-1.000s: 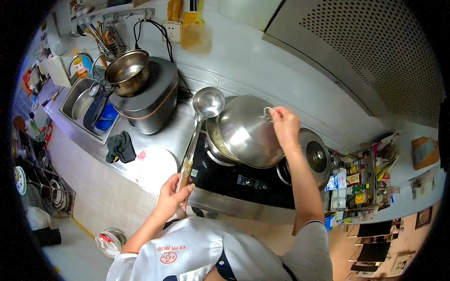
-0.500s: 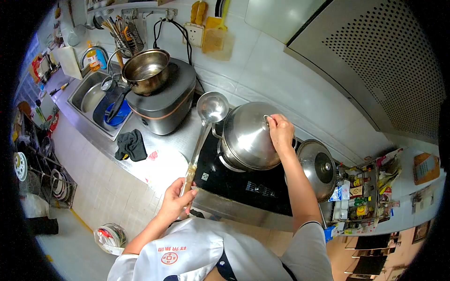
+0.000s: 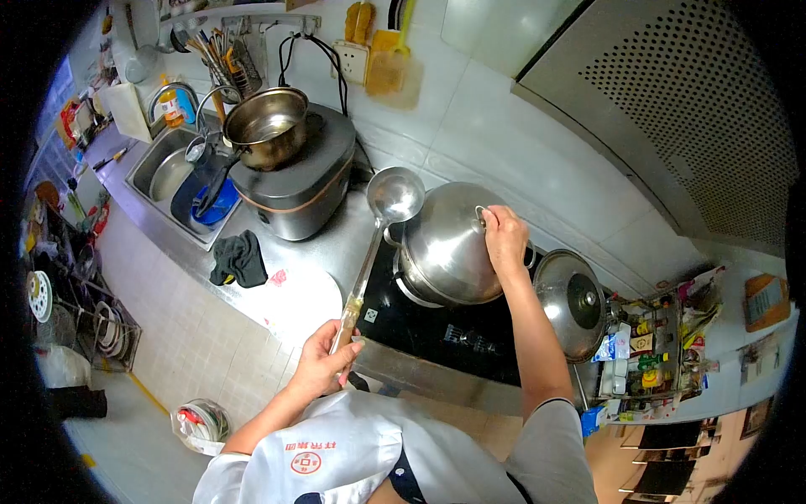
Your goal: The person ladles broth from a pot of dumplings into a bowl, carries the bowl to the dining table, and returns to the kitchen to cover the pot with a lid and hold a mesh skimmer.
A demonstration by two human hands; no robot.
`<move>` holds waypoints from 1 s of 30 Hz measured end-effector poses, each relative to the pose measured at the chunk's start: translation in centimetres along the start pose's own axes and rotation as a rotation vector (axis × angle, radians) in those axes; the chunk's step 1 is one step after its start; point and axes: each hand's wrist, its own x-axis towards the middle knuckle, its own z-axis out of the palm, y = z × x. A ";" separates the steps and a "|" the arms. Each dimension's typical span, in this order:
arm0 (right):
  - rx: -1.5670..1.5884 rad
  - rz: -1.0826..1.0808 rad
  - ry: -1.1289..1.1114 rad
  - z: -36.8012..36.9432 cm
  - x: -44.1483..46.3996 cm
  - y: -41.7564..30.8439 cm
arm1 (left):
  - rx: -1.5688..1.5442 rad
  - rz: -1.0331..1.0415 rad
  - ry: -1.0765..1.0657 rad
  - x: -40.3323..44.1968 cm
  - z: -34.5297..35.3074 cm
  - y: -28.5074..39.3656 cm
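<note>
My left hand [image 3: 326, 357] is wrapped around the handle of a long metal ladle [image 3: 366, 265]. Its round bowl points away from me and overlaps the left edge of a domed steel lid [image 3: 447, 239]. Whether ladle and lid touch, I cannot tell. The lid sits on a steel pot [image 3: 428, 290] on the black cooktop [image 3: 401, 329]. On top of the lid, my right hand [image 3: 506, 242] pinches the small loop handle. A white plate [image 3: 302, 307] with reddish marks lies on the counter to the left of the ladle.
Right of the pot stands a lidded pan [image 3: 569, 302], with a rack of bottles [image 3: 642, 353] beyond. At the left are a rice cooker [image 3: 302, 189] carrying a saucepan [image 3: 267, 126], a dark cloth [image 3: 238, 259] and a sink [image 3: 159, 164]. A range hood [image 3: 672, 109] hangs upper right.
The ladle has shifted slightly to the right with my left hand, its bowl coming closer to the lid in view. My right hand stays on the lid's handle.
</note>
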 end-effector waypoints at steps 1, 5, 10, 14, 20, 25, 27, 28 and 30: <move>-0.007 0.001 -0.002 0.1 0.1 0.0 | 0.001 0.002 0.002 0.0 0.0 -0.1; -0.003 0.011 0.005 0.2 0.0 -0.1 | 0.009 0.000 0.011 0.1 0.1 -0.2; -0.100 -0.024 -0.065 0.3 0.3 0.1 | 0.004 -0.008 0.004 0.3 0.6 0.1; -0.113 -0.010 -0.108 -0.1 0.6 -0.2 | 0.003 -0.010 -0.018 0.6 0.7 0.0; -0.104 0.043 -0.182 -0.3 0.9 -0.4 | 0.038 -0.031 -0.006 0.7 0.9 0.6; -0.097 0.090 -0.151 -0.4 0.5 -1.2 | 0.024 -0.026 -0.001 1.0 1.3 0.7; -0.077 0.115 -0.147 -0.8 0.3 -1.6 | 0.026 -0.019 -0.010 1.1 1.5 1.0; -0.058 0.122 -0.136 -0.8 0.0 -1.4 | 0.039 -0.015 -0.013 1.0 1.6 1.1; -0.029 0.138 -0.042 -2.1 -0.7 -2.6 | 0.058 0.000 -0.028 1.1 1.8 1.1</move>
